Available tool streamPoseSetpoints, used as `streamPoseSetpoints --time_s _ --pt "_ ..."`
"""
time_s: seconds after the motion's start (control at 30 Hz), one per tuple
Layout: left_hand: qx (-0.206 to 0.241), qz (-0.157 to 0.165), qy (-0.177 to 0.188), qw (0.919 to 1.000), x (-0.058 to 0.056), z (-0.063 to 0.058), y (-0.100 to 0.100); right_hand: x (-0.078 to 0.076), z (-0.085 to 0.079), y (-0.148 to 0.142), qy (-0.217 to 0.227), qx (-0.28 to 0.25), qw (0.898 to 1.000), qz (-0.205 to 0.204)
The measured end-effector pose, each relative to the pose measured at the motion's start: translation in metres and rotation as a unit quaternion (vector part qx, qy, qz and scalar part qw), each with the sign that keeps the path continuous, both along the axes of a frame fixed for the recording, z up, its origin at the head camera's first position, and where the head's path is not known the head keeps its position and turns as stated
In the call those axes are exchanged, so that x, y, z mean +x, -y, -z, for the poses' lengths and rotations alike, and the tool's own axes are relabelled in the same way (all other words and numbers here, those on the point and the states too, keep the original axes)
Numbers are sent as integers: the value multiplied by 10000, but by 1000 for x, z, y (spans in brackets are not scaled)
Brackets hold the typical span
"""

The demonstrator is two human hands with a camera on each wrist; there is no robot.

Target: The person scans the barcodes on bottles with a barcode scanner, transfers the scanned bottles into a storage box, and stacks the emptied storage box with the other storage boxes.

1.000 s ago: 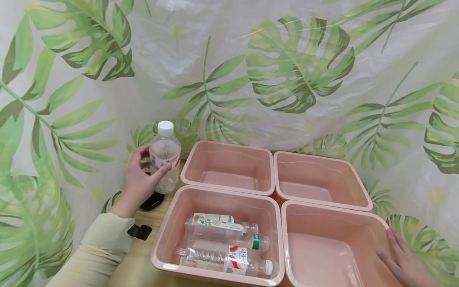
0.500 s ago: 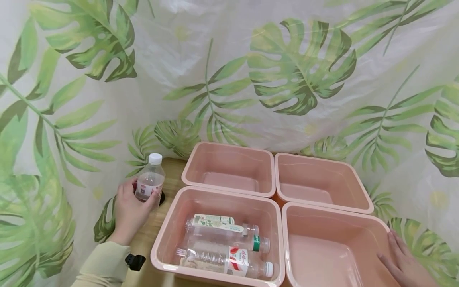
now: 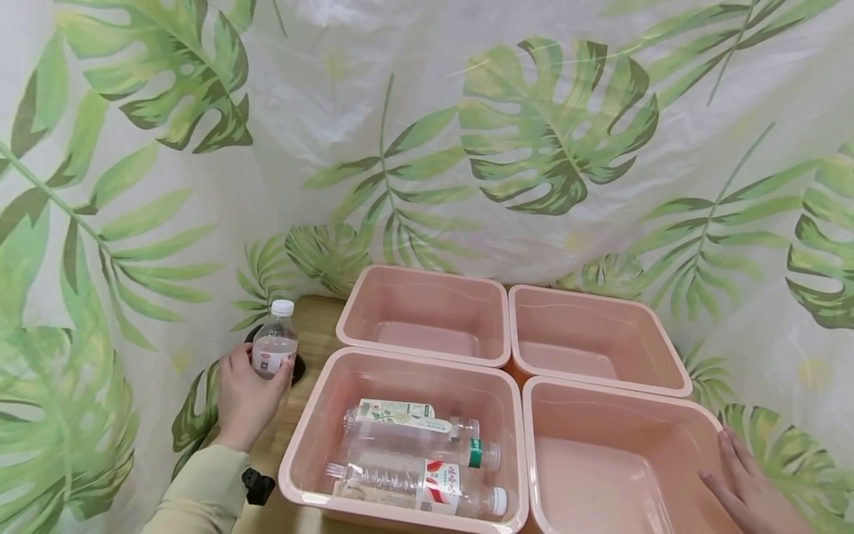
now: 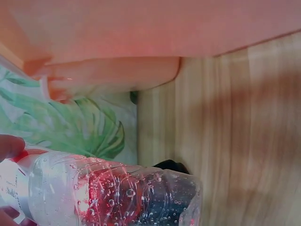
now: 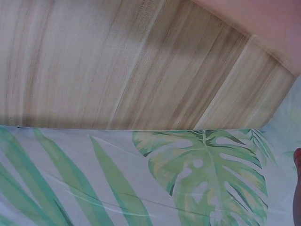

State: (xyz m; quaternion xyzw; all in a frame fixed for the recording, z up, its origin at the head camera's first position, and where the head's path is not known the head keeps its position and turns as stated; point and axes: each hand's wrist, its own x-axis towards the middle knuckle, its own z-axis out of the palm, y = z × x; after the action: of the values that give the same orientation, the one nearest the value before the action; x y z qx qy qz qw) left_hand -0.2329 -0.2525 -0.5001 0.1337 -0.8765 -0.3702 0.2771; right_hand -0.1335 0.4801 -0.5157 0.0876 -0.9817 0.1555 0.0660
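Note:
My left hand (image 3: pixel 247 400) grips a clear plastic bottle (image 3: pixel 275 345) with a white cap and a red-and-white label. The bottle stands upright left of the pink bins, low over the wooden table. In the left wrist view, fingertips (image 4: pixel 10 147) hold its label part, and droplets dot the plastic. Its base hides part of a black object (image 4: pixel 171 165). My right hand (image 3: pixel 754 482) rests at the right rim of the front right bin (image 3: pixel 600 475), its fingers extended and thumb on the inner side. Only a sliver of that hand shows in the right wrist view.
The front left bin (image 3: pixel 400 356) holds several clear bottles lying on their sides. Behind stand a back left bin (image 3: pixel 427 274) and a back right bin (image 3: pixel 587 297). A black object (image 3: pixel 298 368) lies behind the held bottle. A leaf-patterned curtain (image 3: pixel 414 148) encloses the table.
My left hand has carried the bottle down and to the left, from beside the back left bin to low over the table. My right hand has stayed at the rim.

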Motion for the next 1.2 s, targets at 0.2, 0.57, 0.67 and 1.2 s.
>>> streamPoseSetpoints --time_s 0.2,0.57,0.67,1.2 --pt "-177 -8 182 9997 -5 6 4 0 -1 -1 17 18 10000 -9" --pt "-108 42 417 9991 -14 4 7 0 0 -5 128 -87 9999 32" --pt "-95 47 351 9993 -16 3 5 0 0 -4 158 -65 9998 44" --pt "671 568 -12 9961 -28 -65 -9 2 -3 -1 44 -73 9999 61"
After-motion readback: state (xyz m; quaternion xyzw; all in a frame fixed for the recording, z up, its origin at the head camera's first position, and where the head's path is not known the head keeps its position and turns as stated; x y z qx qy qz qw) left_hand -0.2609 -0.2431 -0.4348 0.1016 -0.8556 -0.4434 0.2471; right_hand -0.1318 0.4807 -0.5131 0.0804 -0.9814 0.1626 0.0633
